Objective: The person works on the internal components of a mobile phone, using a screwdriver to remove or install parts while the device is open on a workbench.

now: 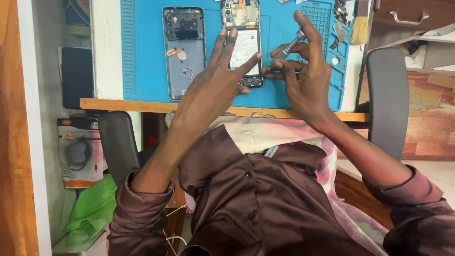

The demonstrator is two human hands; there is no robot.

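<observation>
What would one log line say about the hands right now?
left hand: steadies opened black phone | right hand: holds slim grey metal screwdriver | surface: blue rubber mat

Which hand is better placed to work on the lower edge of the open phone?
The right hand: it holds the screwdriver with its tip beside the open phone. The left hand only steadies it.
</observation>
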